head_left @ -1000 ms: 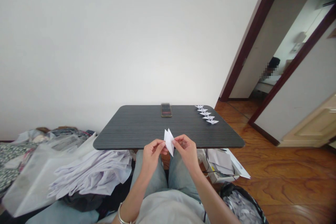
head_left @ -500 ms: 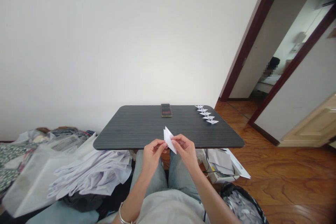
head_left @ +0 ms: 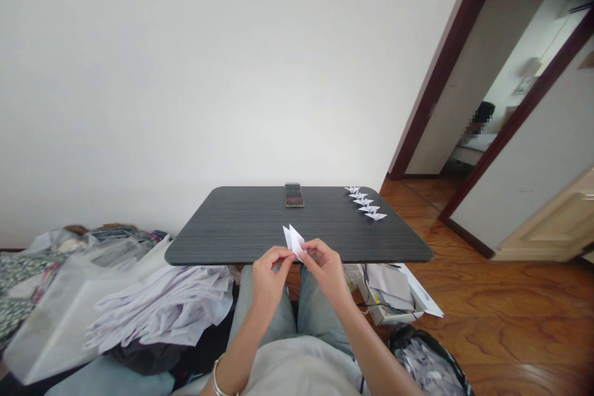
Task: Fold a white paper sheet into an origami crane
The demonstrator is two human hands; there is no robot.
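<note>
A small piece of folded white paper [head_left: 294,240] is held above the near edge of the dark table [head_left: 241,223], two of its points standing upward. My left hand [head_left: 273,267] pinches its lower left side between thumb and fingertips. On the lower right, my right hand [head_left: 323,263] grips the same paper with thumb and index finger. The fingers cover the bottom of the fold. Toward the table's right side, several folded paper cranes [head_left: 366,203] stand in a slanting row.
A phone [head_left: 294,195] lies at the table's back edge. Left of my legs are a pile of white cloth or paper [head_left: 171,306] and plastic bags. On the right floor are an open box [head_left: 394,291] and a black bag of scraps [head_left: 429,365]. A person is partly visible through the doorway.
The folded paper has tilted to the left, and its two upper points now stand further apart. My right hand has shifted slightly left; the cranes and phone stay put.
</note>
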